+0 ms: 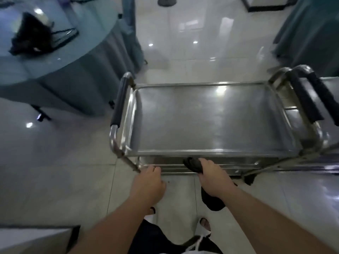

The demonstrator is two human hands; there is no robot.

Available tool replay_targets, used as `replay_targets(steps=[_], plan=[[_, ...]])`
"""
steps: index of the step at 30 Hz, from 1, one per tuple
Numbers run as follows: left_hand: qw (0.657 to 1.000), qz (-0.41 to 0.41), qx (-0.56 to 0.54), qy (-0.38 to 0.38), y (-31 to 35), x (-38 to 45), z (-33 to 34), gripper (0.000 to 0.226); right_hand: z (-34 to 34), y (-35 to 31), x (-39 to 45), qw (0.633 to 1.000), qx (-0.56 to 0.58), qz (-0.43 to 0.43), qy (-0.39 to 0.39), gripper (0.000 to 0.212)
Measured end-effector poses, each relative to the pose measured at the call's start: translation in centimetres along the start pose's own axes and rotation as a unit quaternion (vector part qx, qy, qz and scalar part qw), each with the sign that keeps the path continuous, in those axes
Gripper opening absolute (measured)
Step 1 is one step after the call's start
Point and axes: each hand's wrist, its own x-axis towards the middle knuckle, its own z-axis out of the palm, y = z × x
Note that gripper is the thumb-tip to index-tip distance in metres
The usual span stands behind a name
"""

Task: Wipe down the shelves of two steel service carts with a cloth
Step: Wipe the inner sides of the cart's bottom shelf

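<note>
Standing on a pale tiled floor, a steel service cart fills the middle of the head view, its top shelf bare and glossy with light reflections. A dark padded handle runs along its left end, and another dark padded handle along its right end. Just beside that right end a second cart shows only in part at the frame edge, its own dark handle close against the first cart's. The right hand reaches below the near rim of the top shelf, its grip closed around a dark cloth; one bunched end sticks out against the lower shelf, and more dark cloth hangs under the wrist. The left hand is at the cart's near left corner, fingers curled at the lower shelf edge beside the leg; whether they actually clasp the metal I cannot tell. At upper left a round tabletop with a blue-grey skirt carries a black bag.
</note>
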Motion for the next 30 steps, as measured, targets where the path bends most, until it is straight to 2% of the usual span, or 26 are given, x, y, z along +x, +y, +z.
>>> replay_targets(steps=[4,8,12,17,20,30], plan=[[0.998,-0.048,-0.020,-0.020,-2.2,-2.2,2.6,0.045,2.9,-0.6,-0.1,0.999,0.001,-0.010,-0.037,0.038],[0.996,-0.066,-0.023,-0.051,-5.0,-2.5,5.6,0.051,6.6,-1.4,0.7,0.996,0.058,0.033,-0.061,0.034],[0.995,-0.046,-0.023,-0.082,-7.7,-1.1,8.7,0.047,10.6,-1.6,1.9,0.987,0.110,0.098,-0.061,0.032],[0.994,-0.024,-0.020,-0.108,-9.2,1.3,12.7,0.047,15.7,-0.5,2.9,0.982,0.112,0.135,-0.074,0.030],[0.993,-0.032,-0.020,-0.113,-9.1,2.6,15.6,0.049,18.5,1.3,4.2,0.982,0.100,0.130,-0.092,0.026],[0.985,-0.080,-0.059,-0.140,-5.5,11.4,30.3,0.048,29.5,9.1,14.9,0.983,0.074,0.098,-0.135,0.038]])
